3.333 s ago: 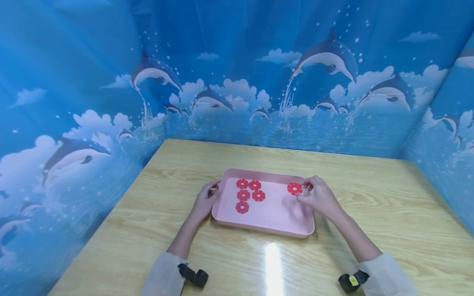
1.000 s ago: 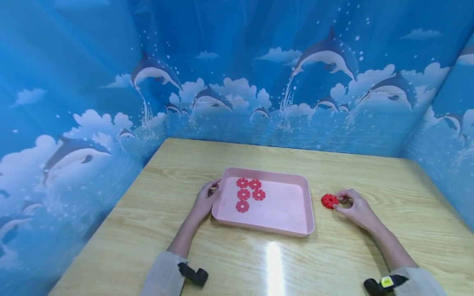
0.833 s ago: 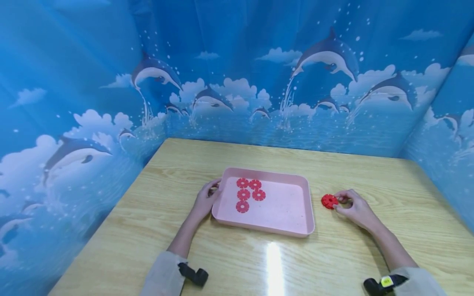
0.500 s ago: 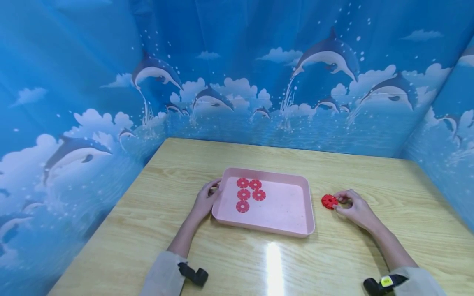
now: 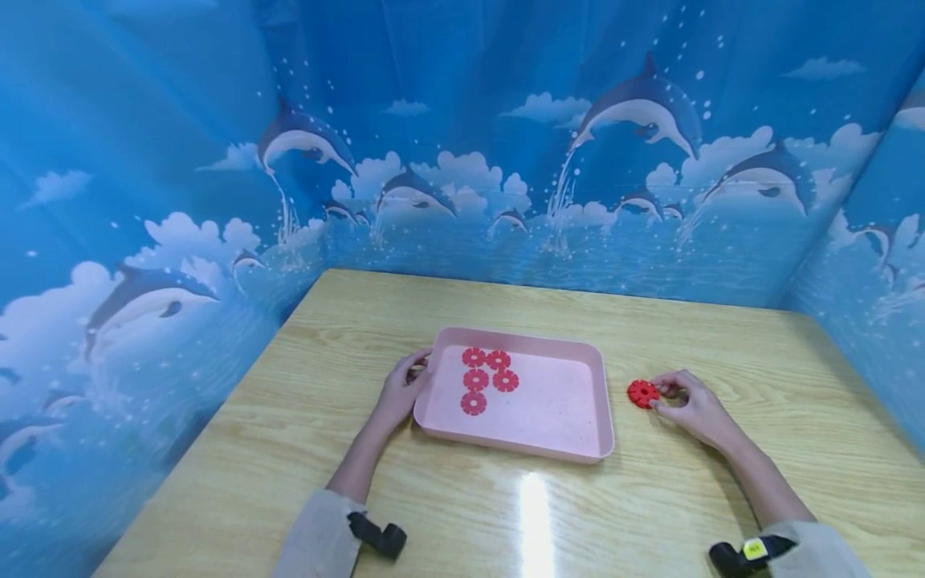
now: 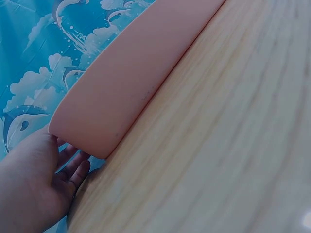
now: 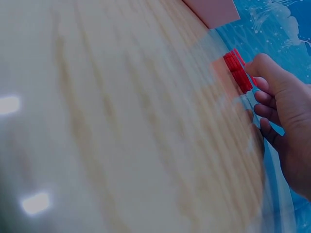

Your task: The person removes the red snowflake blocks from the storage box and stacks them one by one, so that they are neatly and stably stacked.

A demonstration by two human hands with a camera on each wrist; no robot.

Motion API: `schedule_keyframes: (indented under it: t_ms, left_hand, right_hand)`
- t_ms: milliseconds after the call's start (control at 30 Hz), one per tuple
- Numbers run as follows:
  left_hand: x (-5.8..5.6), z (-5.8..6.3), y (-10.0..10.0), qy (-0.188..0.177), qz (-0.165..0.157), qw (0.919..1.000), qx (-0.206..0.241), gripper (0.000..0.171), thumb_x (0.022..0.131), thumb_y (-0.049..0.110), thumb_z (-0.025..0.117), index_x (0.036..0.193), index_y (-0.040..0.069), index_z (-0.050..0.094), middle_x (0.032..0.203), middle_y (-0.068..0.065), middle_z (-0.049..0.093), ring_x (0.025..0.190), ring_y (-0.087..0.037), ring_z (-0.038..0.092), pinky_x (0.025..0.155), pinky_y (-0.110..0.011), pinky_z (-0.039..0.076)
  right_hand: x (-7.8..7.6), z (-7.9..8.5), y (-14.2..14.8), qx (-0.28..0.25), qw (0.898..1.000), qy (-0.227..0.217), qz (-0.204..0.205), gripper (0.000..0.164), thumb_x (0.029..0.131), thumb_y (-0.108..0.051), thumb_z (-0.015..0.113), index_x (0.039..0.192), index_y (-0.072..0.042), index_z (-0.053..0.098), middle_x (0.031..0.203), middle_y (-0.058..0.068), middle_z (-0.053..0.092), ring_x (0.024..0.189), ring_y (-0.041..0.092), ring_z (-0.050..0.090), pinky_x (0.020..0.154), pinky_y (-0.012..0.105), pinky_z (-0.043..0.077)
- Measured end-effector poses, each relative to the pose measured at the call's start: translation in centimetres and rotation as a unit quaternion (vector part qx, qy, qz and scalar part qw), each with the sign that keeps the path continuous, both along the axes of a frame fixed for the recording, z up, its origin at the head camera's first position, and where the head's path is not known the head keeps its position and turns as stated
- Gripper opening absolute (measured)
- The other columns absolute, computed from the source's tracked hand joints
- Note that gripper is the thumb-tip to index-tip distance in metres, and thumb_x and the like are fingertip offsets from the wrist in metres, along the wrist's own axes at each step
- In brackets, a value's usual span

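In the head view a shallow pink tray (image 5: 556,405) sits mid-table. Several flat red snowflake discs (image 5: 474,380) with notched rims lie in its left part. My left hand (image 5: 400,389) grips the tray's left wall, fingers bent against the outside in the left wrist view. To the right of the tray, a small stack of red snowflake discs (image 5: 641,393) stands on the table. At its right edge, my right hand (image 5: 690,405) pinches the brighter top disc (image 7: 236,54) between thumb and finger; it looks slightly tilted from the darker ones beneath in the right wrist view.
The wooden table (image 5: 405,514) stretches around the tray on all sides. A blue dolphin-print curtain (image 5: 462,144) stands behind and at both sides. Each sleeve carries a black wrist camera (image 5: 377,536). A bright light reflection shows on the near tabletop.
Since 3.3 s ago my right hand has left the tray's right side, where it held a disc, and come to the stack on the table. It has stayed still over the last second.
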State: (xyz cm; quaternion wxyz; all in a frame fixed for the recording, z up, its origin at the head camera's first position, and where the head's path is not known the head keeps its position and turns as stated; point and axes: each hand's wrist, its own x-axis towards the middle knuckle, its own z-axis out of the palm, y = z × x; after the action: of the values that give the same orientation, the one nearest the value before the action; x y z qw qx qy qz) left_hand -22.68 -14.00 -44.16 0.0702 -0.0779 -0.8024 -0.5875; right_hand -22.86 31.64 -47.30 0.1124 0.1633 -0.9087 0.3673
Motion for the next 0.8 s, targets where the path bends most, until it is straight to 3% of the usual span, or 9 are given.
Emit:
schedule_keyframes:
  t_ms: [200,400,633,800]
  left_hand:
    - [-1.8,-2.9,-0.6,0.008,0.010,0.9999,0.001,0.037,0.089,0.004,0.057,0.125,0.000,0.053,0.110,-0.018,0.054,0.096,-0.032,0.055,0.084,-0.040,0.047]
    - [-1.8,-2.8,-0.6,-0.002,0.011,0.9999,0.001,0.037,0.090,0.004,0.057,0.126,0.000,0.052,0.111,-0.018,0.054,0.096,-0.031,0.054,0.085,-0.040,0.046]
    - [-1.0,-1.4,-0.3,0.000,0.001,0.9999,0.012,0.037,0.089,-0.001,0.055,0.125,-0.008,0.049,0.110,-0.025,0.052,0.097,-0.038,0.052,0.085,-0.048,0.044]
    - [-1.6,-2.4,-0.5,-0.004,0.008,1.0000,0.003,0.037,0.090,0.002,0.056,0.127,-0.002,0.051,0.111,-0.020,0.053,0.097,-0.032,0.053,0.085,-0.043,0.045]
  right_hand:
    - [0.0,0.1,0.0,-0.002,1.000,-0.002,0.000,0.029,0.075,0.000,0.068,0.103,0.005,0.060,0.086,0.008,0.053,0.078,0.012,0.046,0.062,0.016,0.040]
    - [0.0,0.4,-0.1,-0.012,1.000,-0.005,0.005,0.028,0.077,-0.001,0.069,0.102,0.005,0.060,0.087,0.008,0.054,0.078,0.014,0.047,0.062,0.018,0.041]
    - [0.0,0.4,-0.1,-0.009,1.000,-0.008,0.000,0.028,0.077,-0.001,0.070,0.103,0.005,0.061,0.088,0.008,0.054,0.078,0.014,0.048,0.062,0.018,0.042]
    - [0.1,0.4,-0.1,-0.008,1.000,-0.003,0.002,0.030,0.076,-0.002,0.071,0.103,0.005,0.061,0.090,0.008,0.055,0.078,0.014,0.048,0.062,0.018,0.042]
